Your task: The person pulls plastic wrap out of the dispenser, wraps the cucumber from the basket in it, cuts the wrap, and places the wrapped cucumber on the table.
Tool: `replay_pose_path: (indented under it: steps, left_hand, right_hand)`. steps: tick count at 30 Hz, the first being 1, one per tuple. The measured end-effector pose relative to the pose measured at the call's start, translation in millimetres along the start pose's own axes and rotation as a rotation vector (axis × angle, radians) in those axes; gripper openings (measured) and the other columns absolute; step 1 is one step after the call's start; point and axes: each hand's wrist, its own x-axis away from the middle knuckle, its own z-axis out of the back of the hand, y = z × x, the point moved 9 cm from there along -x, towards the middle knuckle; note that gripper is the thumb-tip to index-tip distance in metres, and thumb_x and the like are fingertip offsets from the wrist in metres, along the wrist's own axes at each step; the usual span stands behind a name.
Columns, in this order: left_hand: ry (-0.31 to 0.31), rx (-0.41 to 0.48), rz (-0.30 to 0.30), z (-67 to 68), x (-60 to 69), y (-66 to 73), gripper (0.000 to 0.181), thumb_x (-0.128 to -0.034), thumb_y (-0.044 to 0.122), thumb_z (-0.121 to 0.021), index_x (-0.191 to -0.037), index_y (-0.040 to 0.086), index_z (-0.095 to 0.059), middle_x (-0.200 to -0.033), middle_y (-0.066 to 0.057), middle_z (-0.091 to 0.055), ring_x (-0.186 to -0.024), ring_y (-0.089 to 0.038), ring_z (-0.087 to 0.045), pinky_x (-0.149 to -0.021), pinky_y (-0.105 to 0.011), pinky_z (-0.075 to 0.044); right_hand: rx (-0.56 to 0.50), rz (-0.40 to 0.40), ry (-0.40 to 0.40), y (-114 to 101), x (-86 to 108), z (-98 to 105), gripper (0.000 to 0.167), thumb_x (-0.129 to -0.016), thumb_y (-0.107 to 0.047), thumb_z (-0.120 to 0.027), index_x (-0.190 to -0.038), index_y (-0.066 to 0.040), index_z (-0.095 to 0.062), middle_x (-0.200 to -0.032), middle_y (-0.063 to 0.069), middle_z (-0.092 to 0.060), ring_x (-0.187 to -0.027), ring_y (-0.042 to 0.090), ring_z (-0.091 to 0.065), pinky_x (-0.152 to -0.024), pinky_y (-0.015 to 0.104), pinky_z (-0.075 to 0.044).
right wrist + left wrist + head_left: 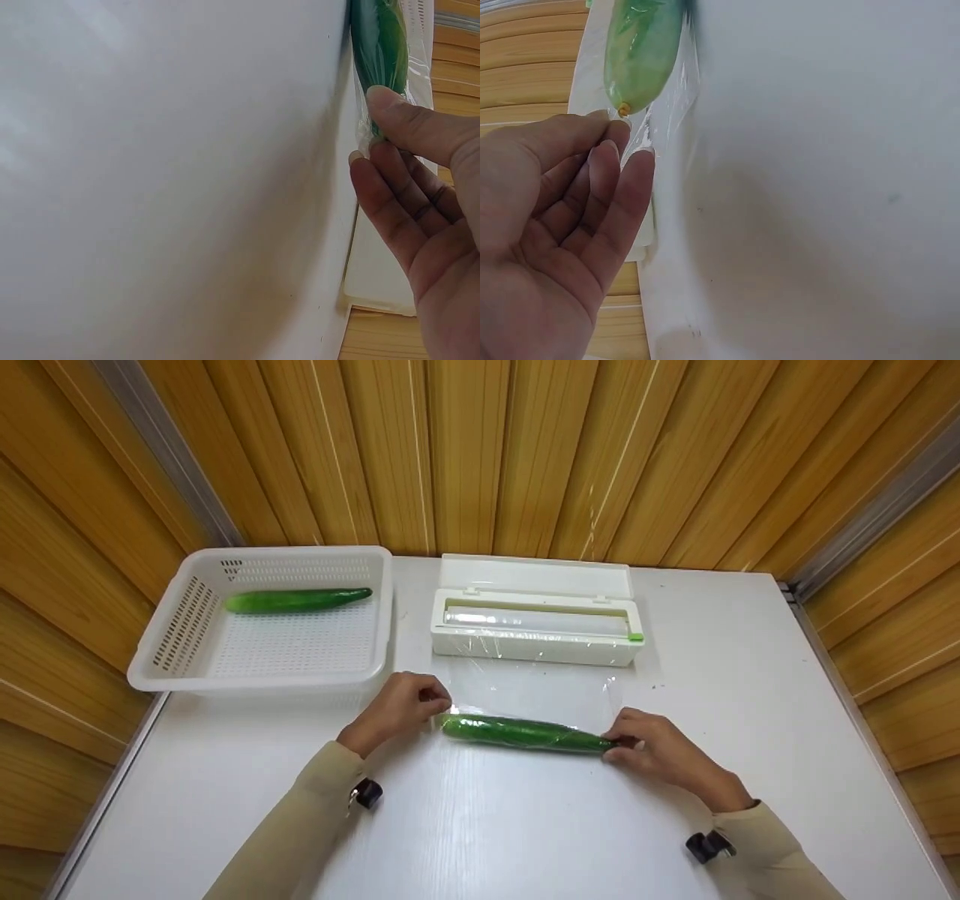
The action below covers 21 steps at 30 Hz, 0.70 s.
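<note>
A green cucumber [529,734] lies crosswise on the table with clear cling film [536,688] over it. The film runs back to a white cling film dispenser [536,649], its lid raised and the roll showing inside. At the cucumber's pale end, my left hand [409,703] pinches the film edge between thumb and forefinger; the other fingers are bent, as the left wrist view shows. My right hand [651,744] pinches the darker, narrow end of the cucumber through the film. In the right wrist view, the thumb [409,116] presses on that film-covered tip.
A white plastic basket [259,684] with slotted walls stands at the back left, holding another cucumber [298,600]. The white table [480,825] meets wood-patterned panels [465,457] at the back. A small green piece [636,637] sits at the dispenser's right end.
</note>
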Motion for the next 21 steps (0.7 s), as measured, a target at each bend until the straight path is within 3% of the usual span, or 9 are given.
replay_pose_path:
  steps: [7, 15, 21]
  left_hand:
    - [-0.036, 0.046, 0.057, -5.0, -0.2, -9.7, 0.004, -0.0957, 0.005, -0.079, -0.097, 0.002, -0.08, -0.085, -0.003, -0.076, -0.068, -0.018, -0.069, -0.061, -0.026, -0.056]
    - [-0.036, 0.024, 0.074, -7.2, 0.1, -15.4, 0.004, -0.0957, 0.006, -0.079, -0.095, 0.002, -0.08, -0.083, 0.0, -0.074, -0.066, -0.009, -0.063, -0.06, -0.024, -0.053]
    - [-0.041, 0.038, 0.1, -8.5, 1.5, -19.6, 0.004, -0.0962, 0.004, -0.077, -0.094, 0.002, -0.08, -0.079, -0.001, -0.073, -0.063, -0.014, -0.063, -0.057, -0.024, -0.051]
  right_hand:
    - [0.024, 0.012, 0.007, 0, 0.7, 0, 0.019, -0.089, -0.009, -0.087, -0.105, -0.011, -0.078, -0.097, -0.002, -0.067, -0.083, 0.012, -0.062, -0.072, 0.026, -0.054]
    - [0.007, 0.003, 0.033, 0, 0.1, 2, 0.018, -0.089, -0.007, -0.086, -0.104, -0.012, -0.078, -0.095, -0.004, -0.066, -0.083, 0.011, -0.062, -0.072, 0.024, -0.055]
    - [0.01, -0.024, 0.057, 1, 0.9, 3, 0.02, -0.088, -0.005, -0.087, -0.106, -0.011, -0.079, -0.094, -0.006, -0.065, -0.081, 0.011, -0.061, -0.071, 0.024, -0.055]
